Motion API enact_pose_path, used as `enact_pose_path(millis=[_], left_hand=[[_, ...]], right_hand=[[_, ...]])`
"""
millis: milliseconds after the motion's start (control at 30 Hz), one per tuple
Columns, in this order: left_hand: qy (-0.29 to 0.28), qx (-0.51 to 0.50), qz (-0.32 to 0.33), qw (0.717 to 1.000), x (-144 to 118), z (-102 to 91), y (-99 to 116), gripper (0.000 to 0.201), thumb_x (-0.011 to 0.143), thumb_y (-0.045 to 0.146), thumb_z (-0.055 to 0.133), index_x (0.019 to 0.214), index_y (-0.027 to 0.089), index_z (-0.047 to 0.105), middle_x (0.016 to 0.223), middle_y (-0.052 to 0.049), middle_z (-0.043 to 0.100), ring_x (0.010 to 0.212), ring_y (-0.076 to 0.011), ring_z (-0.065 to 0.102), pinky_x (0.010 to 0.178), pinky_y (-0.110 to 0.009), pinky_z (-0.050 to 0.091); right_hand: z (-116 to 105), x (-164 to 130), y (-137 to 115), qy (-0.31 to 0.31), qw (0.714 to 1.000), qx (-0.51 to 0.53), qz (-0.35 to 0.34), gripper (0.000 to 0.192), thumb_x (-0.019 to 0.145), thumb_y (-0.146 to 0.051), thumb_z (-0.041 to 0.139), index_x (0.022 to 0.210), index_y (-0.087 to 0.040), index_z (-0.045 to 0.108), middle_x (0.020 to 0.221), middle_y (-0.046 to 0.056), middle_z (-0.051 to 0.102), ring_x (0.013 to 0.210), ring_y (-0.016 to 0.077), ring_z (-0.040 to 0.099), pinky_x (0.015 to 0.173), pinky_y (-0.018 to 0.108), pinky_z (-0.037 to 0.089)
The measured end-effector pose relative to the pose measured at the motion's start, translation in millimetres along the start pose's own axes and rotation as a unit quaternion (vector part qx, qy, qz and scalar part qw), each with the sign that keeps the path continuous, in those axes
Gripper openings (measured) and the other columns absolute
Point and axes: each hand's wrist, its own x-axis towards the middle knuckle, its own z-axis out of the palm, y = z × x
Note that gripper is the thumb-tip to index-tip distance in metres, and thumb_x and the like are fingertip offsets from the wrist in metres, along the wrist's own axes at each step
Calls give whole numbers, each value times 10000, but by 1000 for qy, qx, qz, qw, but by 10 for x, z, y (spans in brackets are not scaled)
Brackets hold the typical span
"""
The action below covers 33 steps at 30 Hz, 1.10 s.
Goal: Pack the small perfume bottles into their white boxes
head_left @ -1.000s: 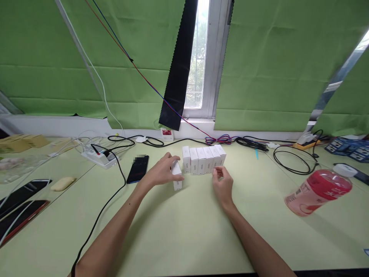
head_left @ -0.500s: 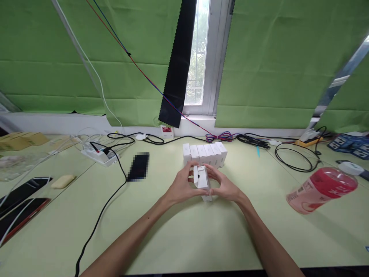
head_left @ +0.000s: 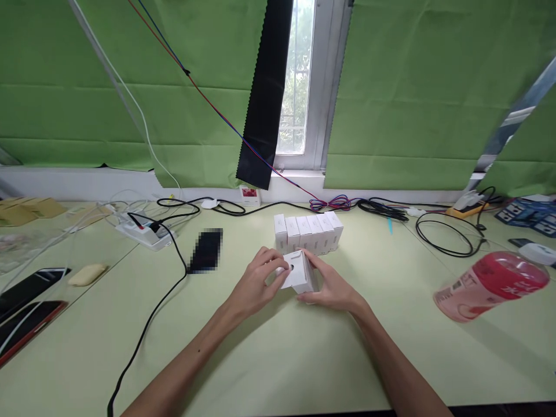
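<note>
A small white cardboard box (head_left: 304,280) is tilted above the table in front of me, its lid flap (head_left: 284,280) swung out to the left. My right hand (head_left: 333,286) wraps around the box's right side, thumb low in front and fingers behind. With thumb and fingertips, my left hand (head_left: 263,279) pinches the flap. A small dark round spot (head_left: 292,267) shows at the box's opening; what lies inside is hidden. Just behind stands a row of several similar white boxes (head_left: 308,231), side by side and upright.
Left are a blurred-out dark phone-like object (head_left: 205,250), a power strip (head_left: 145,233), phones (head_left: 32,286) and a cream case (head_left: 87,275). A pink-labelled bottle (head_left: 490,285) lies right, with coiled black cable (head_left: 452,237) behind. A black cord (head_left: 150,330) crosses the table's left side.
The box has turned and tilted, and its lid flap has swung out leftward. My left hand moved from the box's side to the flap, while my right hand kept hold of the box.
</note>
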Motion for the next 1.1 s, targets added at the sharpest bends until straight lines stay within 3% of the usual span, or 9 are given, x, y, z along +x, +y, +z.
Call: enact_pose_path(millis=[200,367,533,667,800,967,1100], left_hand=[[-76,-35,-60,995,42,-83,101,239,1010,319,481,1003,229,702,949,-51,656,903,-200,560,794,-325,481],[-99,-59,-126,985,48,-111,117,242,967,365,531,1034,241,728,906,-34,636,764,-163,547,726,-304,466],[-102,-177,-234,951,71,-125,131,298,906,448,598,1001,215,757,956,-51,672,748,-157,557,664,-284,468],[-119,-261,-270,919,97,-202,181,353,891,487,624,1047,206,769,959,-58,696,691,-129,517,569,-241,395],[-134,-255,-215,933,129,-280,205,370,934,482,573,1132,234,763,999,-72,695,685,-125,510,561,-237,389],[-157,-98,-130,974,173,-320,245,334,970,406,512,1198,307,736,1043,-50,702,686,-131,537,609,-248,431],[-162,-3,-92,983,184,-336,319,285,921,297,581,1161,305,734,1008,-27,729,696,-152,575,641,-259,433]], right_hand=[[-1,-5,11,-2,1000,8,-12,1009,708,-370,856,1567,-263,337,1576,108,428,1441,335,396,1180,521,336],[9,-2,1,-3,1000,3,-4,1031,714,-365,853,1585,-267,309,1605,111,388,1475,343,352,1196,539,305],[29,1,6,-10,1000,-9,1,1060,724,-368,847,1604,-286,261,1627,102,354,1486,340,331,1198,548,293],[33,7,26,-18,1000,-10,-13,1070,744,-387,835,1614,-289,220,1636,103,338,1493,340,320,1201,565,274],[24,19,27,-32,999,5,-44,1048,756,-416,833,1610,-269,243,1623,123,360,1495,345,325,1209,564,256],[11,20,-24,-47,997,8,-61,927,758,-447,827,1553,-263,387,1537,121,483,1380,340,477,1154,532,368],[3,20,-54,-61,995,12,-83,846,762,-470,819,1503,-274,462,1429,93,587,1286,316,557,1117,493,421]])
